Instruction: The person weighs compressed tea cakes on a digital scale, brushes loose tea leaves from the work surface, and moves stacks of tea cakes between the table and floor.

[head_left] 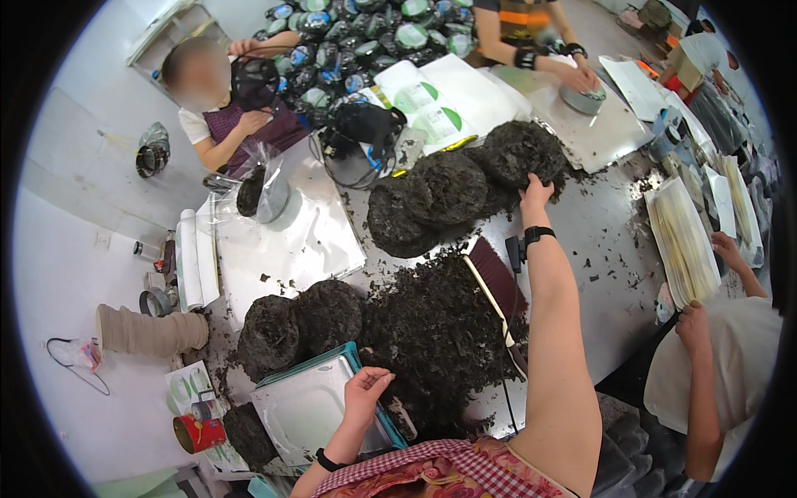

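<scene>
I judge this a reach: right hand (pixel 537 194) at the rightmost cake (pixel 520 153), upper centre-right, left hand (pixel 365 395) by the tray (pixel 300 410), neither grip tellable; next calls for securing that cake's rim.

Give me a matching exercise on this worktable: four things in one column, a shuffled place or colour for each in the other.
Column one
1. right hand
2. left hand
3. brush
4. ribbed roll

Column two
A. tan, toward the left of the picture
B. at the near edge of a dark disc
C. dark red bristles, beside the loose flakes
D. by the teal-rimmed tray

Right pairs: 1-B, 2-D, 3-C, 4-A
</scene>
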Demonstrator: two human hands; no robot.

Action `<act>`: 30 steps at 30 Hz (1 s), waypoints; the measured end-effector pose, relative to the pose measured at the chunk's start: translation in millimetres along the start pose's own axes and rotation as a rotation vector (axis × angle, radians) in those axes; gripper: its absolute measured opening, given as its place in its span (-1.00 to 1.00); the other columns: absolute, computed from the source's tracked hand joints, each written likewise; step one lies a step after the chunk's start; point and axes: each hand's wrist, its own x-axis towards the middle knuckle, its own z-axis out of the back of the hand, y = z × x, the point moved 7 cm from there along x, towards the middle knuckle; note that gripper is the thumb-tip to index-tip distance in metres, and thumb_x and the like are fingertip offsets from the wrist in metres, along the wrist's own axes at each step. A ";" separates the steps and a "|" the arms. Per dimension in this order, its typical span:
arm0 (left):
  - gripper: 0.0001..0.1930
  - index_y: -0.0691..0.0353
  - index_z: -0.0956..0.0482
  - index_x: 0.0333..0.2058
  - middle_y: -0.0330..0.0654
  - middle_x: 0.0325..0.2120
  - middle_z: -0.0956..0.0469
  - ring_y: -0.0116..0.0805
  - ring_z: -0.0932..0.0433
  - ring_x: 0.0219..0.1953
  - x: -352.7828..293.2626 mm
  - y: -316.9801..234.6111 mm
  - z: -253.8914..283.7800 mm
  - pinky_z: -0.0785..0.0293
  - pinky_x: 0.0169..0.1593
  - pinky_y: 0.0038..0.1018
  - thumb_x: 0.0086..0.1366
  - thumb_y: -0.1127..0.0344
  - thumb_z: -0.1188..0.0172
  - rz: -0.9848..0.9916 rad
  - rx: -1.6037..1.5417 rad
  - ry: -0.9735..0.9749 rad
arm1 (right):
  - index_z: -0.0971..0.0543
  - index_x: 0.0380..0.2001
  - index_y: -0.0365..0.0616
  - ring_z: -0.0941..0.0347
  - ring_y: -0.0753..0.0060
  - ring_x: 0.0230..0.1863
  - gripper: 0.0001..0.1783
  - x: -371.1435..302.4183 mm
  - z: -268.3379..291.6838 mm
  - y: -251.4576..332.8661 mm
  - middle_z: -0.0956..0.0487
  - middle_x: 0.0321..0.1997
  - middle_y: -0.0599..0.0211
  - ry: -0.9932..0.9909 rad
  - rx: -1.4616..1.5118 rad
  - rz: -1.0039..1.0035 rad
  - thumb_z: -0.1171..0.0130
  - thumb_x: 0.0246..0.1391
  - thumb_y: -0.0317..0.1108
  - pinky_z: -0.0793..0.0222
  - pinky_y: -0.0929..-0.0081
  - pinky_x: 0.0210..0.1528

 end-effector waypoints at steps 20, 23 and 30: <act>-0.84 0.29 -0.55 -0.24 -0.22 -0.30 -0.57 -0.53 -0.52 -0.24 -84.2 0.9 -18.7 -0.43 -0.14 -0.61 0.20 0.41 -0.16 -0.133 -0.035 0.346 | -0.42 -0.06 -0.27 -0.45 0.51 -0.25 -0.64 -276.6 217.0 14.9 -0.52 -0.23 0.30 0.745 -0.828 0.221 -0.09 0.03 -0.44 -0.35 0.56 -0.16; -0.84 0.30 -0.56 -0.24 -0.21 -0.31 -0.58 -0.52 -0.53 -0.26 -105.8 -5.1 2.4 -0.44 -0.15 -0.60 0.19 0.41 -0.17 -0.184 -0.089 0.338 | -0.41 -0.06 -0.27 -0.45 0.52 -0.28 -0.63 -332.9 207.2 13.9 -0.52 -0.24 0.33 0.831 -0.853 0.310 -0.11 0.02 -0.44 -0.35 0.58 -0.18; -0.86 0.34 -0.56 -0.27 -0.21 -0.34 -0.57 -0.51 -0.52 -0.28 -164.0 8.6 94.6 -0.43 -0.17 -0.61 0.18 0.45 -0.17 -0.238 -0.116 0.286 | -0.42 -0.07 -0.19 -0.45 0.52 -0.23 -0.67 -495.5 117.8 -2.3 -0.53 -0.25 0.29 1.131 -0.783 0.496 -0.09 0.04 -0.48 -0.37 0.58 -0.13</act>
